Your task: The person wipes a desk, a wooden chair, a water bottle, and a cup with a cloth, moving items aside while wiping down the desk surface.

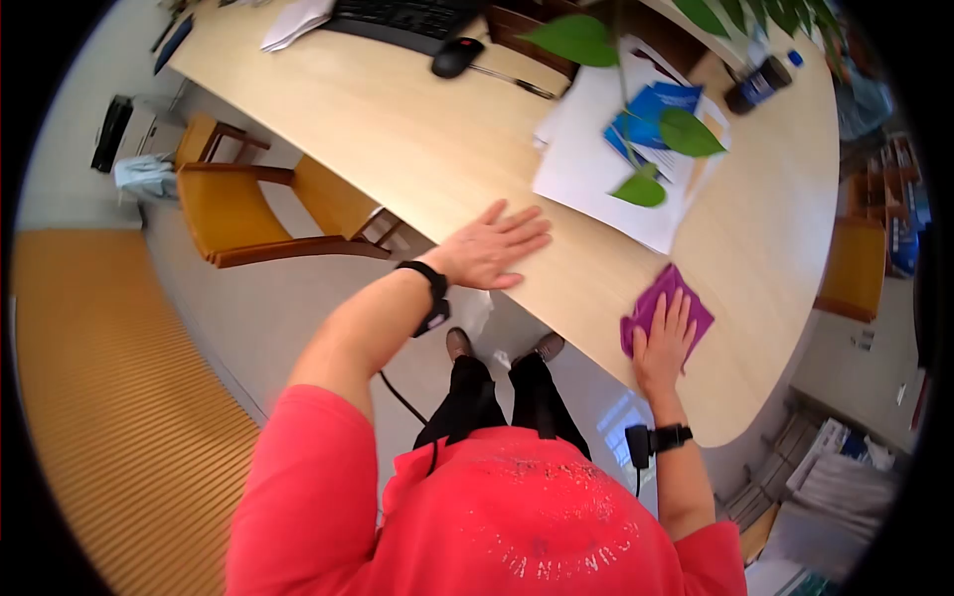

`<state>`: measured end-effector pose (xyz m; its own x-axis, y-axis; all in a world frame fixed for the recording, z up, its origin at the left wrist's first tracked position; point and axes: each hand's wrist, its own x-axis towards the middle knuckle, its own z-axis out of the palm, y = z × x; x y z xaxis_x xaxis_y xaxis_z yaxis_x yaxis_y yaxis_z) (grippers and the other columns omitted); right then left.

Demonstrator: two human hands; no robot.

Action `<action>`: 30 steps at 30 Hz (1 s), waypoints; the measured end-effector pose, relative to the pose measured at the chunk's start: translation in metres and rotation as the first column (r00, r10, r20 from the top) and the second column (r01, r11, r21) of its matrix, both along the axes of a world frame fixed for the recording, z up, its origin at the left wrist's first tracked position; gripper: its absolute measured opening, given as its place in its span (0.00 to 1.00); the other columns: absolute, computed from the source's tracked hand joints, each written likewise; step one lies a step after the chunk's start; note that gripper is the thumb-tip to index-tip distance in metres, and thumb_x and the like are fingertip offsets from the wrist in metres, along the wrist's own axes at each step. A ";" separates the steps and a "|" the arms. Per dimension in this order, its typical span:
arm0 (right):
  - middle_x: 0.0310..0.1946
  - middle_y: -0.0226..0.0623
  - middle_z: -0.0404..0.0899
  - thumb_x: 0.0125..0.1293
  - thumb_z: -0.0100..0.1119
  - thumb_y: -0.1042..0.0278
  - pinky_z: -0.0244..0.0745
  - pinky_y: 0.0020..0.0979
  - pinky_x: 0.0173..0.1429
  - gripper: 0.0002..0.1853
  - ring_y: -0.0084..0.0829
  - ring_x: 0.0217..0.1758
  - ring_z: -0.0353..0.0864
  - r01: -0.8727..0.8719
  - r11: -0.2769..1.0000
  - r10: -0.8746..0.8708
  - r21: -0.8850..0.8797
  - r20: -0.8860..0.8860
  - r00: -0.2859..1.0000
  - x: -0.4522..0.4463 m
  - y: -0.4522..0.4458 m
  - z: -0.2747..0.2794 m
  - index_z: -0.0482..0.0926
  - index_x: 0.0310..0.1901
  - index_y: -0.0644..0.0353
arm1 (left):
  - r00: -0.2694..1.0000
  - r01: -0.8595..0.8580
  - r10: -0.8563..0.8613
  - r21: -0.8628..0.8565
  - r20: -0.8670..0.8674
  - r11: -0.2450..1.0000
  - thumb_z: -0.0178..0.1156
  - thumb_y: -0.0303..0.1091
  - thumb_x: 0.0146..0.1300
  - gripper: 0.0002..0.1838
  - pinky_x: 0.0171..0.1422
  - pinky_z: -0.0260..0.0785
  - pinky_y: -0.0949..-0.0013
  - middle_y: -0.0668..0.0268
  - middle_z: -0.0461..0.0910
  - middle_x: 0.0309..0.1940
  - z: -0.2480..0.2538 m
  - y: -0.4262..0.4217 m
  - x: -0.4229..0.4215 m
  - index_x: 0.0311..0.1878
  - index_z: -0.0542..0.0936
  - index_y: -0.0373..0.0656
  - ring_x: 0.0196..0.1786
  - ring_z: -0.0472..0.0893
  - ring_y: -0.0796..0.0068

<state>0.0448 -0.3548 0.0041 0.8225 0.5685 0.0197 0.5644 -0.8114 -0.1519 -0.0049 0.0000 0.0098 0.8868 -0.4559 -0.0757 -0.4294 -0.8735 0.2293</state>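
Observation:
Under my right hand (pixel 667 343) lies a crumpled purple cloth (pixel 699 310), pressed flat against the light wooden desk (pixel 556 293) near its rounded right end. The fingers of that hand are stretched out over the cloth, not wrapped round it. My left hand (pixel 492 246) rests palm down on the desk's front edge with its fingers spread and nothing in them. A stack of white papers (pixel 586 184) lies beyond both hands, with blue booklets (pixel 651 119) on top.
A black mouse (pixel 457 58), a pen (pixel 512 81) and a keyboard (pixel 402 22) are at the back. Plant leaves (pixel 691 133) hang over the papers. A dark bottle (pixel 760 84) stands at the far right. A wooden chair (pixel 234 214) is at the desk's left side.

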 end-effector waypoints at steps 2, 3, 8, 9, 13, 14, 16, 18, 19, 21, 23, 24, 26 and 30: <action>0.72 0.52 0.47 0.62 0.53 0.55 0.41 0.60 0.71 0.35 0.52 0.75 0.43 -0.027 0.999 0.027 -0.018 -0.008 1.000 -0.021 0.020 0.001 0.58 0.68 0.61 | 0.999 0.001 0.000 -0.022 0.041 1.000 0.48 0.52 0.62 0.38 0.75 0.38 0.45 0.66 0.49 0.74 -0.005 0.002 -0.002 0.73 0.54 0.48 0.76 0.45 0.64; 0.72 0.52 0.47 0.61 0.53 0.55 0.41 0.60 0.70 0.36 0.52 0.75 0.43 -0.052 0.998 0.052 -0.021 -0.009 0.999 -0.030 0.033 0.000 0.58 0.68 0.61 | 0.997 -0.012 0.015 -0.037 0.070 0.999 0.49 0.50 0.62 0.36 0.74 0.40 0.44 0.65 0.51 0.73 -0.006 0.000 -0.003 0.71 0.56 0.47 0.76 0.47 0.63; 0.73 0.49 0.46 0.61 0.54 0.55 0.39 0.60 0.71 0.35 0.51 0.76 0.42 -0.131 0.991 0.131 0.010 -0.052 0.990 -0.053 0.113 0.005 0.59 0.68 0.58 | 0.979 -0.130 0.146 -0.112 0.145 0.985 0.54 0.38 0.59 0.29 0.71 0.49 0.43 0.59 0.57 0.69 0.013 0.009 -0.040 0.65 0.66 0.42 0.74 0.51 0.60; 0.73 0.48 0.46 0.62 0.53 0.54 0.39 0.59 0.71 0.34 0.50 0.76 0.41 -0.154 0.988 0.155 0.017 -0.041 0.987 -0.057 0.133 0.005 0.60 0.68 0.58 | 0.960 -0.184 0.196 -0.076 0.202 0.980 0.55 0.36 0.57 0.29 0.71 0.49 0.43 0.58 0.57 0.69 0.017 0.024 -0.053 0.64 0.67 0.41 0.74 0.51 0.59; 0.73 0.44 0.47 0.64 0.51 0.47 0.39 0.57 0.72 0.35 0.47 0.77 0.42 -0.213 0.976 0.214 0.046 -0.033 0.976 -0.058 0.224 0.000 0.59 0.69 0.55 | 0.820 -0.481 0.456 -0.017 0.346 0.877 0.58 0.31 0.52 0.31 0.70 0.49 0.43 0.56 0.58 0.68 0.051 0.127 -0.125 0.62 0.68 0.41 0.74 0.52 0.54; 0.73 0.45 0.47 0.63 0.51 0.47 0.39 0.57 0.72 0.35 0.47 0.76 0.42 -0.244 0.966 0.247 0.085 -0.019 0.969 -0.057 0.251 0.000 0.59 0.69 0.55 | 0.726 -0.617 0.560 0.018 0.398 0.787 0.59 0.31 0.51 0.33 0.70 0.48 0.43 0.55 0.57 0.69 0.057 0.152 -0.143 0.64 0.66 0.41 0.74 0.52 0.53; 0.72 0.47 0.50 0.63 0.52 0.45 0.41 0.58 0.72 0.35 0.48 0.76 0.44 -0.326 0.936 0.321 0.135 0.057 0.945 -0.054 0.307 -0.006 0.60 0.68 0.55 | 0.508 -0.816 0.697 0.022 0.505 0.578 0.61 0.30 0.49 0.38 0.70 0.48 0.43 0.54 0.54 0.70 0.071 0.197 -0.173 0.67 0.62 0.42 0.74 0.50 0.52; 0.71 0.47 0.51 0.62 0.51 0.41 0.41 0.59 0.72 0.37 0.47 0.75 0.45 -0.374 0.916 0.365 0.145 0.087 0.927 -0.054 0.364 -0.010 0.61 0.68 0.55 | 0.293 -0.923 0.766 -0.038 0.573 0.382 0.62 0.31 0.51 0.42 0.71 0.48 0.43 0.53 0.51 0.71 0.086 0.232 -0.196 0.70 0.56 0.42 0.75 0.49 0.52; 0.71 0.46 0.52 0.63 0.50 0.40 0.41 0.58 0.72 0.37 0.47 0.75 0.47 -0.390 0.909 0.378 0.145 0.101 0.920 -0.056 0.387 -0.009 0.61 0.68 0.53 | 0.194 -0.954 0.784 -0.073 0.589 0.291 0.62 0.32 0.52 0.44 0.71 0.49 0.43 0.53 0.49 0.72 0.091 0.248 -0.205 0.72 0.53 0.41 0.75 0.48 0.52; 0.71 0.45 0.54 0.63 0.50 0.41 0.43 0.56 0.72 0.35 0.46 0.75 0.49 -0.424 0.891 0.406 0.162 0.136 0.904 -0.055 0.411 -0.014 0.63 0.67 0.52 | 0.033 -0.981 0.841 -0.144 0.540 0.130 0.62 0.34 0.55 0.44 0.71 0.49 0.43 0.53 0.47 0.73 0.090 0.289 -0.220 0.72 0.50 0.40 0.75 0.47 0.52; 0.70 0.44 0.56 0.63 0.51 0.43 0.46 0.53 0.72 0.33 0.45 0.74 0.50 -0.501 0.845 0.495 0.190 0.078 0.865 -0.045 0.399 -0.008 0.65 0.66 0.52 | -0.078 -0.987 0.904 -0.159 0.420 -0.011 0.61 0.36 0.55 0.44 0.73 0.49 0.50 0.44 0.49 0.71 0.092 0.327 -0.235 0.71 0.49 0.34 0.75 0.47 0.50; 0.69 0.45 0.57 0.63 0.52 0.45 0.47 0.51 0.72 0.32 0.45 0.74 0.51 -0.528 0.824 0.524 0.207 0.077 0.848 -0.041 0.383 -0.007 0.66 0.65 0.53 | -0.099 -0.981 0.925 -0.192 0.367 -0.029 0.61 0.36 0.55 0.45 0.74 0.49 0.52 0.42 0.49 0.70 0.081 0.354 -0.245 0.70 0.49 0.31 0.75 0.47 0.49; 0.70 0.45 0.54 0.63 0.52 0.47 0.46 0.52 0.72 0.33 0.46 0.74 0.51 -0.421 0.886 0.418 0.196 0.059 0.906 -0.047 0.336 -0.001 0.64 0.66 0.54 | -0.125 -0.971 0.958 -0.231 0.256 -0.065 0.61 0.37 0.54 0.46 0.73 0.53 0.58 0.35 0.53 0.66 0.070 0.390 -0.260 0.68 0.47 0.24 0.71 0.53 0.44; 0.73 0.47 0.45 0.63 0.53 0.48 0.40 0.55 0.73 0.37 0.48 0.76 0.42 -0.011 0.997 0.013 0.072 -0.033 0.999 -0.066 0.267 -0.006 0.55 0.70 0.56 | -0.181 -0.929 0.981 -0.316 -0.071 -0.194 0.61 0.37 0.54 0.46 0.67 0.61 0.56 0.35 0.62 0.60 0.080 0.410 -0.260 0.69 0.46 0.30 0.61 0.67 0.41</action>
